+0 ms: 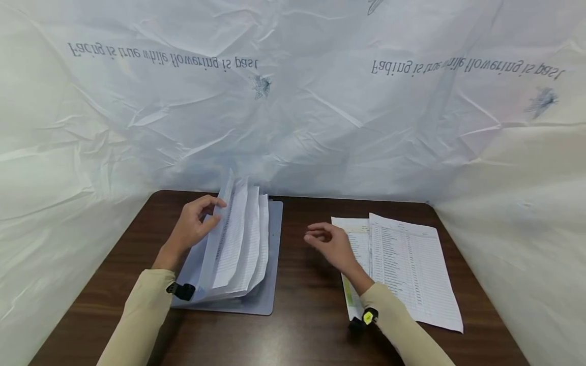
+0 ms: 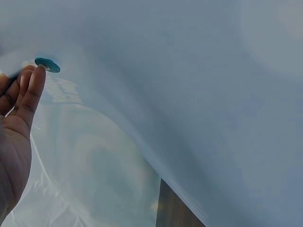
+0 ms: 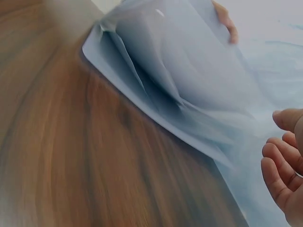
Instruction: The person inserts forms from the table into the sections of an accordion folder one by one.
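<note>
The open folder (image 1: 263, 301) is lying on the left of the table (image 1: 297, 325), directly under the left hand (image 1: 194, 218), which is pinching its raised cover (image 1: 211, 254) near the far end. The right hand (image 1: 333, 245) is hovering to the folder's right — thumb and loosely curled fingers apart, holding nothing — and it is sitting nearer the loose printed sheets (image 1: 414, 274) on the right. Across that gap, the left hand is clearly the nearer one to the folder. The folder's long axis is running away from the person, its far end slanting slightly right; the filed papers (image 1: 240, 249) are standing fanned beside the cover.
</note>
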A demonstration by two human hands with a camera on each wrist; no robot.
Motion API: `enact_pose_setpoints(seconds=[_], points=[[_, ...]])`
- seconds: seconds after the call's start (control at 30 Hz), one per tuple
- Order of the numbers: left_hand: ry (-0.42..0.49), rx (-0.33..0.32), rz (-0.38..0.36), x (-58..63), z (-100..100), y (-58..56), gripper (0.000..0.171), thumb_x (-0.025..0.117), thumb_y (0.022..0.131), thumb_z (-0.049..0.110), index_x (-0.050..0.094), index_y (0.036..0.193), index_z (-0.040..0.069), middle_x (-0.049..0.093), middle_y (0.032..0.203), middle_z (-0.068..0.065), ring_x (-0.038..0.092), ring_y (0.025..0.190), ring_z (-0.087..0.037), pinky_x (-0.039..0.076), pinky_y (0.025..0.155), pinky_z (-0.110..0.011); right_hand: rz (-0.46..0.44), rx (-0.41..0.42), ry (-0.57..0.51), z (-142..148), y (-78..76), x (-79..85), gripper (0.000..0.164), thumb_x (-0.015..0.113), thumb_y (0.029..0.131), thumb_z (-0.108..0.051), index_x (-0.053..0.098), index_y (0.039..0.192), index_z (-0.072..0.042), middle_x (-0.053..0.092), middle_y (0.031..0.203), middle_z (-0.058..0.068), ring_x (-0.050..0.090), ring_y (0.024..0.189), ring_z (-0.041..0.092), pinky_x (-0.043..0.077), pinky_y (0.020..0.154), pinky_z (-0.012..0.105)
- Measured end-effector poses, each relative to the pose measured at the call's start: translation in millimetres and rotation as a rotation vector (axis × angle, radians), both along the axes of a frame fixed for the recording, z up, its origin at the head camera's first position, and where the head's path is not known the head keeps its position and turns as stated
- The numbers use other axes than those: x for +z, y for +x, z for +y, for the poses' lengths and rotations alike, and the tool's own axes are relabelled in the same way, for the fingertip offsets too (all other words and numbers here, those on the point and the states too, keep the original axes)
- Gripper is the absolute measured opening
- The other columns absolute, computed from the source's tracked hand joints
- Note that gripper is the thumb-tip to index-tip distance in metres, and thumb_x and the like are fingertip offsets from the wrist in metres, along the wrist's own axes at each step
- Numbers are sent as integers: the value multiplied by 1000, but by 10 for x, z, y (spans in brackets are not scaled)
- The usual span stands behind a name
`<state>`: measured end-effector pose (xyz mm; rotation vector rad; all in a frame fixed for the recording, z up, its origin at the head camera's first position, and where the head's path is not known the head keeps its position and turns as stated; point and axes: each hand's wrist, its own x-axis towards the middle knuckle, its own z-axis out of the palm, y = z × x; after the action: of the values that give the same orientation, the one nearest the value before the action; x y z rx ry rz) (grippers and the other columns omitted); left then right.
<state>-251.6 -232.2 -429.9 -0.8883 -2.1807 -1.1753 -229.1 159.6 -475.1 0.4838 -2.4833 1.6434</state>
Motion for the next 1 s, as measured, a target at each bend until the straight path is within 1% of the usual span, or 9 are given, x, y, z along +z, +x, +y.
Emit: enact_pose_setpoints(seconds=[0.1, 0.2, 0.3, 0.37, 0.5, 0.63, 0.77, 0.9, 1.0], points=[[0, 6, 4, -3, -3, 0, 23, 67, 87, -5, 70, 110, 0, 67, 97, -11, 50, 78, -9, 44, 68, -19, 41, -40, 37, 229, 15, 14, 32, 77, 92, -28, 72, 120, -13, 76, 109, 3, 70, 94, 15, 56, 79, 27], [7, -3, 5, -10, -9, -1, 26, 68, 86, -7, 70, 111, 2, 69, 101, -12, 52, 78, -9, 45, 67, -19, 70, -90, 58, 467, 42, 34, 31, 78, 91, -27, 73, 119, -15, 76, 108, 3, 70, 92, 14, 56, 78, 26], [14, -17, 4, -15, -12, 0, 28, 68, 86, -9, 70, 112, 1, 70, 104, -15, 54, 77, -9, 46, 66, -20, 95, -145, 77, 694, 77, 50, 32, 79, 91, -26, 73, 119, -12, 77, 108, 6, 70, 92, 12, 55, 78, 23], [17, -22, 0, -14, -11, 2, 28, 68, 86, -9, 70, 112, 0, 70, 106, -16, 55, 77, -9, 47, 67, -19, 104, -193, 102, 837, 103, 48, 34, 78, 91, -25, 72, 120, -9, 76, 109, 7, 69, 92, 8, 54, 78, 20], [18, -22, -8, -5, -8, 7, 27, 67, 86, -9, 70, 112, -1, 70, 108, -15, 56, 80, -8, 47, 69, -18, 93, -300, 184, 1095, 156, 28, 38, 79, 91, -28, 71, 123, -7, 75, 113, 8, 66, 93, 3, 50, 77, 13], [19, -20, -2, -11, -11, 8, 27, 66, 87, -9, 69, 112, -1, 70, 107, -16, 55, 80, -7, 47, 69, -18, 68, -380, 256, 1323, 205, -20, 42, 78, 92, -32, 70, 126, -8, 73, 119, 9, 67, 98, 14, 48, 77, 9], [23, -25, 3, -20, -17, 3, 26, 66, 87, -8, 69, 112, 0, 69, 106, -16, 55, 79, -7, 47, 69, -18, 59, -429, 309, 1529, 261, -77, 43, 77, 93, -33, 70, 127, -7, 70, 124, 11, 67, 101, 25, 45, 76, 7], [22, -21, -1, -27, -29, 1, 26, 67, 87, -7, 70, 112, 0, 70, 106, -15, 55, 80, -8, 47, 69, -17, 56, -467, 355, 1735, 325, -126, 43, 77, 92, -30, 70, 127, -6, 69, 125, 14, 68, 99, 28, 43, 74, 5], [19, -11, 1, -24, -34, 4, 25, 67, 87, -6, 69, 112, 0, 69, 106, -15, 55, 80, -8, 47, 69, -17, 35, -502, 377, 1894, 386, -154, 45, 78, 92, -31, 70, 128, -6, 69, 126, 16, 68, 99, 30, 43, 71, 4]])
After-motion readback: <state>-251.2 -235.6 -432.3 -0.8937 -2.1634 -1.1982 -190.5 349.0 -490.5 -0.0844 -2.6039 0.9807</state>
